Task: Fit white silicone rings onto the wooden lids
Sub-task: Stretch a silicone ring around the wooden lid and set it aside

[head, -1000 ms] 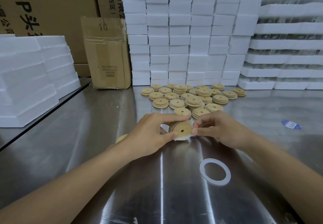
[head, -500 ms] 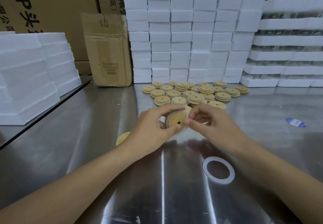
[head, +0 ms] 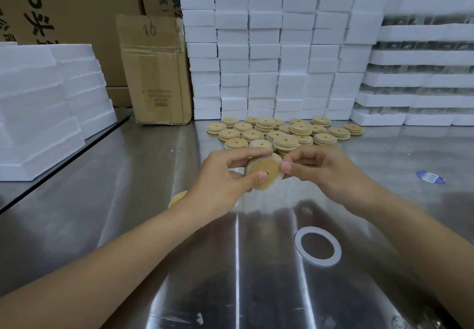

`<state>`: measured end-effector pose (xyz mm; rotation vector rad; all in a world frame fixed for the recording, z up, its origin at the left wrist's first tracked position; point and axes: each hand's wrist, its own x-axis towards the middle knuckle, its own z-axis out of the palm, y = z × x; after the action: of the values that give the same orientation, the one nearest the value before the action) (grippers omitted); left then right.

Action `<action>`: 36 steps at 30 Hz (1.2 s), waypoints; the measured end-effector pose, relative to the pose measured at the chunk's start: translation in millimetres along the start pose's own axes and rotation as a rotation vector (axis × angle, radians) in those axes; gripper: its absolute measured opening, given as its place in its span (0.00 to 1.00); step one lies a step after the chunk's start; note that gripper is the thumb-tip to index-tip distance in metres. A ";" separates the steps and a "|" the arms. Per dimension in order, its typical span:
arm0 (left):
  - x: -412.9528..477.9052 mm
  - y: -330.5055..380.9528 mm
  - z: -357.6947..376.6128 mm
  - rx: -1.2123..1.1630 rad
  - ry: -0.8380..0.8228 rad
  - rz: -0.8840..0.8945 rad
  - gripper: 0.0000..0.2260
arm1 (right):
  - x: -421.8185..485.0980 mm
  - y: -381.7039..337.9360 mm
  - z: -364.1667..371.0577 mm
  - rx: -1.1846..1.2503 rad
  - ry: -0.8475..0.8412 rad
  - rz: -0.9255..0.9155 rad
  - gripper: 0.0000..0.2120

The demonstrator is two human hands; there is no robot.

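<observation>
Still the left hand (head: 222, 177) grips the wooden lid (head: 265, 170) while the right hand (head: 326, 170) pinches its white ring (head: 279, 180).

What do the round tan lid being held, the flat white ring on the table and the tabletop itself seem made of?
Round tan lid: wood, likely bamboo, matte, faint grain. Flat white ring: looks like silicone or rubber, matte, thin; stiffness cannot be judged. Tabletop: stainless steel by its look, brushed, with streaky reflections.

Steel table (head: 128, 200); white foam blocks (head: 282, 46) stacked far; worn cardboard box (head: 156, 72) far left; foam slabs (head: 46, 102) left; blue sticker (head: 430, 177) right.
</observation>
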<state>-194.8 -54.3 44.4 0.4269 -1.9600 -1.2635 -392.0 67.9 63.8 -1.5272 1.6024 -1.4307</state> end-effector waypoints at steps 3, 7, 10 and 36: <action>0.5 3.7 0.3 -0.035 0.001 0.011 0.18 | -1.0 -1.9 -5.1 0.015 -0.022 0.042 0.02; -1.7 2.0 -0.2 -0.052 0.004 -0.002 0.18 | -2.9 -3.8 -1.3 0.010 -0.026 0.029 0.04; -2.9 -3.2 -2.1 -0.033 -0.006 0.000 0.17 | -4.2 0.5 3.5 -0.013 -0.022 0.026 0.08; -3.5 -16.1 -0.1 0.063 -0.017 -0.094 0.07 | -6.1 6.2 21.2 -0.395 0.071 -0.162 0.03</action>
<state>-194.3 -59.4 28.7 0.5471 -2.0191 -1.2704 -374.2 65.3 49.6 -1.8812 1.9286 -1.3162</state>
